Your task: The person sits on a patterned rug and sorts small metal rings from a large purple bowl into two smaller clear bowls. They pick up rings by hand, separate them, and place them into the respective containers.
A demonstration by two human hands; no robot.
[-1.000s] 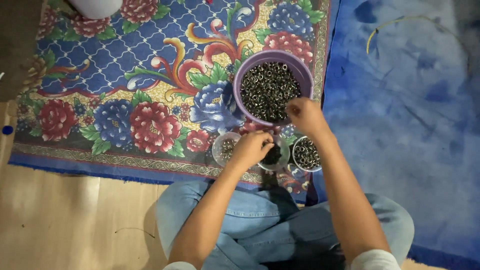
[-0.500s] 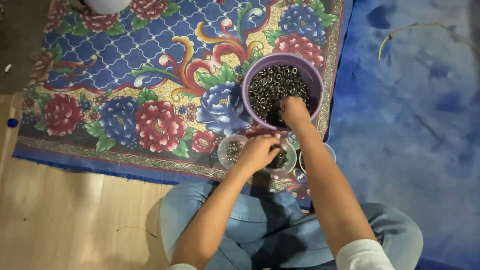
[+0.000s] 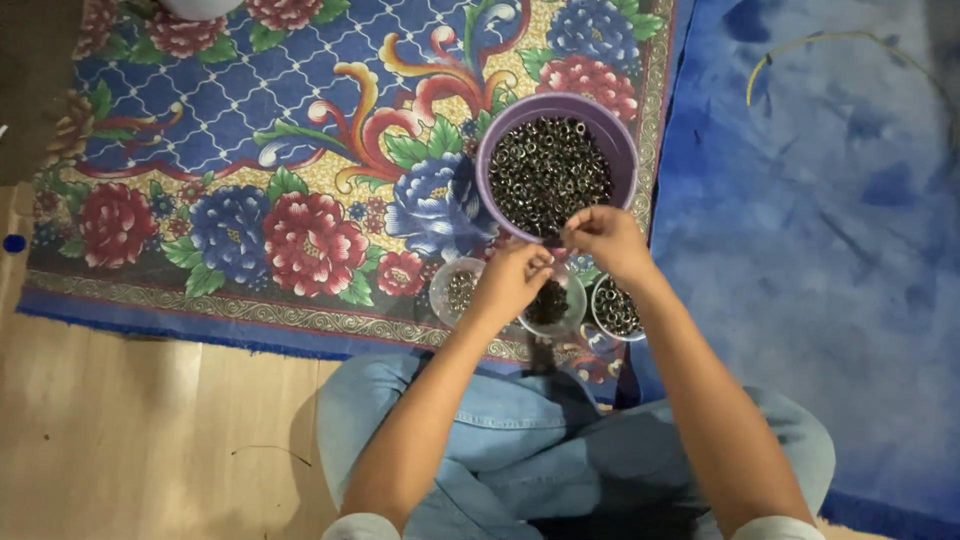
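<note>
Purple bowl (image 3: pixel 557 168), round and smooth-walled, heaped with small dark metal rings (image 3: pixel 548 172) that glint like eyelets or washers; it stands on the flowered rug (image 3: pixel 300 180), just ahead of the seated person's knees. Both hands meet at the bowl's near rim. The right hand (image 3: pixel 607 240) has its fingertips pinched together, apparently on one or more rings, though the piece itself is too small to make out. The left hand (image 3: pixel 512 280) is curled with its fingertips drawn toward the right hand's; whether it holds anything cannot be told. Below the hands sit three small clear cups (image 3: pixel 452 292), each partly filled with similar dark pieces. The step in hand appears to be sorting or pairing pieces between fingertips; the next move would call for a fine pinch and a short, steady placement over one cup. The rug is woven, with red and blue blossoms; pale wooden floor (image 3: pixel 150 430) lies to one side, mottled blue cloth (image 3: pixel 820 250) to the other.
</note>
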